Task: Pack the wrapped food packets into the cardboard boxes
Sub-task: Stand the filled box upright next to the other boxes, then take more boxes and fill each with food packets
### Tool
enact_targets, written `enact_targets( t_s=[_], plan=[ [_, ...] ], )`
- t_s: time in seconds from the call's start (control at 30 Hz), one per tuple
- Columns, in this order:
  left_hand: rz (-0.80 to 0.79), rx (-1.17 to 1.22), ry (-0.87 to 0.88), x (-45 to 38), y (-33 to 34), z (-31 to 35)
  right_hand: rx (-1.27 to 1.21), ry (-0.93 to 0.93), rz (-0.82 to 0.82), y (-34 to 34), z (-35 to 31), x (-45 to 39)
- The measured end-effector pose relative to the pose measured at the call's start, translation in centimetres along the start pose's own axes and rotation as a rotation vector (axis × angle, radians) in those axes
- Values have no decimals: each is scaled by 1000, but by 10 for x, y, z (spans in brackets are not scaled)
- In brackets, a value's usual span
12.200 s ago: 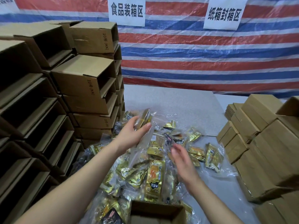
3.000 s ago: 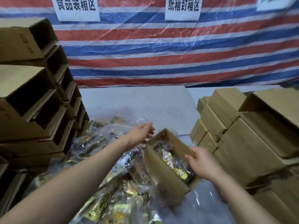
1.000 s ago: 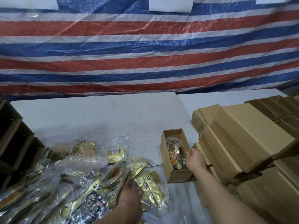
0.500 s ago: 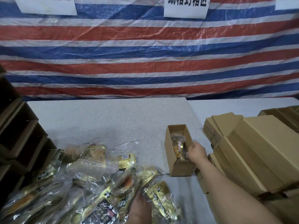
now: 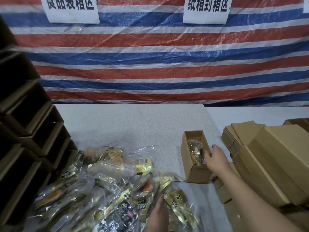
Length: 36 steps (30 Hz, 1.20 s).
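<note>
Right hand (image 5: 217, 160): relaxed fingers (image 5: 208, 154) spread over the open cardboard box (image 5: 194, 169), holding nothing, just above its packets (image 5: 195, 152). Left hand (image 5: 158, 215): straight fingers rest on the packet pile (image 5: 107, 186) covering the counter (image 5: 127, 124).

There is only one view: a wide-angle camera worn on the person's head, looking forward and down over the grey table (image 5: 127, 124) toward the striped tarp (image 5: 150, 61) hanging behind it. It is sitting close enough that both forearms are entering from the bottom edge. The edges are bending, so the stacked boxes (image 5: 25, 131) at far left are perhaps leaning less than they seem.
</note>
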<state>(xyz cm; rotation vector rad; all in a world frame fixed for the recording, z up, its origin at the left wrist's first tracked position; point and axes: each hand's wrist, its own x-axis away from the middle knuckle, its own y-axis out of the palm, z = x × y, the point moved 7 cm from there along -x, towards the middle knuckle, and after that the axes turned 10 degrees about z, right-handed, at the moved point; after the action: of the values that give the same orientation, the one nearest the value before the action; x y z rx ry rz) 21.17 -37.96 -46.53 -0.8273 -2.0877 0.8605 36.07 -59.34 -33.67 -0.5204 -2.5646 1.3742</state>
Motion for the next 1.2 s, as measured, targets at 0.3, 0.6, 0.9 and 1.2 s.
enact_targets(
  t_s=[0.3,0.6,0.9,1.2],
  plan=[
    [125,621,-477,124,-56,-58,-272,-227,164,-31,-34,124],
    [275,943,-1053,311,-40,-63,-320,-190,-116,-11,-49,212],
    [333,1089,-1219,406,-40,-33,-218,-141,-299,-18,-72,276],
    [1045,651,-1370,520,-142,-208,-303,-331,-193,-68,-216,325]
  ],
)
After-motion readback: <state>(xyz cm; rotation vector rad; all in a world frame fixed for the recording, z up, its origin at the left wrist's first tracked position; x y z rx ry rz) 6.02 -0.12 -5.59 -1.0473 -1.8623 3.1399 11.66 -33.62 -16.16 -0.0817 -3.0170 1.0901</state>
